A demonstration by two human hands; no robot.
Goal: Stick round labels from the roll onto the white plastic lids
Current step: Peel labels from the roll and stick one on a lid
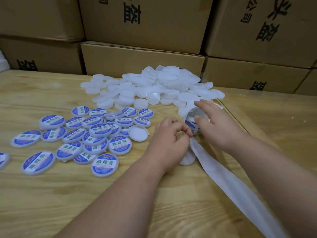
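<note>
Roll [192, 123] lies on surface [51, 194] between your hands, near edge of blank lid heap [154, 86]. Your right hand [216, 122] rests spread over roll, fingers straight. Your left hand [169, 140] curled, pinching at backing strip [231, 182]; lid [187, 158] half hidden beneath it. Risks: label creasing or landing off-centre if peeled crooked; trailing strip snagging; heap sliding into labelled lids [104, 164].
</note>
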